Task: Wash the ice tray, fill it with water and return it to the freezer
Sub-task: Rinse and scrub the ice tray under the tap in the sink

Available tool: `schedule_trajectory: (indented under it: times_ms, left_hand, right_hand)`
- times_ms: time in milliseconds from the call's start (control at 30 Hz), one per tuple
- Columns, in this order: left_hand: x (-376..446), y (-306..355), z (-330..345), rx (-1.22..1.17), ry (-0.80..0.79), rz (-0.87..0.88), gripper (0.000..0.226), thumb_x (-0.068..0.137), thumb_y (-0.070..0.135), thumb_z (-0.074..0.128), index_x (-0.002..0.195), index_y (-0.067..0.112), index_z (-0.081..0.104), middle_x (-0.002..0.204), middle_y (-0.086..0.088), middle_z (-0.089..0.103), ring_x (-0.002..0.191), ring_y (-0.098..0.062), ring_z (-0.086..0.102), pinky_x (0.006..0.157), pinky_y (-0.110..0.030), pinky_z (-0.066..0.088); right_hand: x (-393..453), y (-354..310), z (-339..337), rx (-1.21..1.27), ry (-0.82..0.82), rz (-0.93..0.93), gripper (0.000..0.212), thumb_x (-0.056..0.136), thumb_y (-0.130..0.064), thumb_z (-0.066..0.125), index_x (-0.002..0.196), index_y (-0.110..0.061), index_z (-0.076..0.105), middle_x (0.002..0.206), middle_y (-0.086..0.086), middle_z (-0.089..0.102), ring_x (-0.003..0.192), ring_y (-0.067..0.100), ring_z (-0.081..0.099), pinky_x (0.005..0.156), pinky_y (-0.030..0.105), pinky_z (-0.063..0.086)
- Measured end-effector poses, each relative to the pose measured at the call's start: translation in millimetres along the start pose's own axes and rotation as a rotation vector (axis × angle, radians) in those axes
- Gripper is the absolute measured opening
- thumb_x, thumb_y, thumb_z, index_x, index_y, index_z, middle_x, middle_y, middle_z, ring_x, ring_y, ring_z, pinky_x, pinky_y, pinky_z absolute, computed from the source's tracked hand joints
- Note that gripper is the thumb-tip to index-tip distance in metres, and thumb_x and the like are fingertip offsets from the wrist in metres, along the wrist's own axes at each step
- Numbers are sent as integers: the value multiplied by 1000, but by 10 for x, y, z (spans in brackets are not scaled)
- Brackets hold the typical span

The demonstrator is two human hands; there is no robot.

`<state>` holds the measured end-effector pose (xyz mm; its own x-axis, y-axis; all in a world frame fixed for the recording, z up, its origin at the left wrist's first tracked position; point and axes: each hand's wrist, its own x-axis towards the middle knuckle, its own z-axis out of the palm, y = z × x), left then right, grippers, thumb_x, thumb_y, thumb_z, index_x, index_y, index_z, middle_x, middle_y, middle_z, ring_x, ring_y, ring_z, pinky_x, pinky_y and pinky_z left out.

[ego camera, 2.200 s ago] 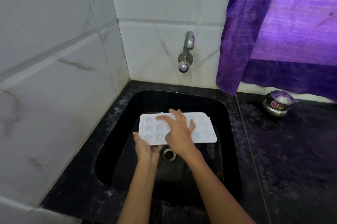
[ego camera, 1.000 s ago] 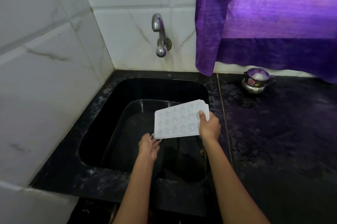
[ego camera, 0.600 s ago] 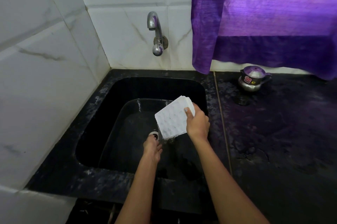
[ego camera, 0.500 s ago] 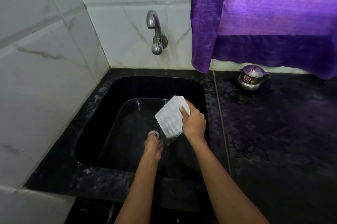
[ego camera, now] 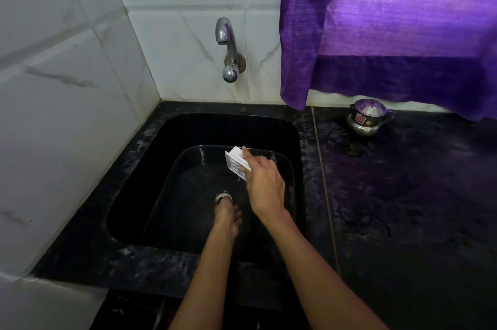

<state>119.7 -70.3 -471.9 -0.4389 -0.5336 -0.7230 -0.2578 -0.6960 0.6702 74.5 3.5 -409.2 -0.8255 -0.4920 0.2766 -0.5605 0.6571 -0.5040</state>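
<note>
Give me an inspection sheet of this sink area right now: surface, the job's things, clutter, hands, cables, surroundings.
Surface: black countertop, speckled with pale marks; black sink set into it, drain ring visible.
Job's things: white ice tray tilted steeply over the sink, seen nearly edge-on; tap on the wall, no stream seen.
Clutter: small steel lidded pot on the counter to the right.
Hands: right hand has a grip on the tray; left hand low in the sink by the drain, holding nothing visible.
Cables: nothing seen.
Surroundings: white marbled wall tiles; purple curtain hanging above the counter.
</note>
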Motion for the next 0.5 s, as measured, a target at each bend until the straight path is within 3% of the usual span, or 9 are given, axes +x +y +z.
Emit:
schedule_trajectory:
  times_ms: [67, 200, 367, 500]
  left_hand:
    - [-6, 11, -3, -7, -14, -5, 39, 98, 25, 39, 130, 3, 48, 117, -16, 54, 104, -29, 53, 88, -38, 40]
    - [-12, 34, 1, -21, -36, 18, 41, 99, 30, 38, 128, 3, 50, 108, -14, 56, 95, -26, 54, 85, -38, 39]
    - [-31, 27, 2, -59, -61, 16, 42, 100, 30, 38, 131, 4, 48, 128, -18, 54, 120, -32, 52, 108, -44, 38]
    - [-47, -23, 6, -78, -75, 18, 41, 100, 29, 36, 131, 4, 47, 132, -18, 52, 123, -33, 50, 111, -47, 35]
  right_hand:
    - [-15, -24, 2, 8, 58, -49, 56, 93, -15, 58, 145, -25, 39, 121, 5, 60, 106, 22, 54, 86, 35, 49]
    - [-31, -20, 44, -6, 265, -141, 64, 74, -6, 78, 132, -18, 57, 99, 6, 67, 83, 22, 62, 66, 34, 54]
    - [-75, 17, 52, -13, 339, -183, 67, 72, -4, 78, 133, -18, 56, 104, 5, 67, 86, 22, 62, 68, 34, 55]
    - [-171, 87, 122, -8, 303, -155, 59, 73, -4, 78, 127, -18, 61, 101, 2, 68, 78, 20, 61, 63, 35, 56]
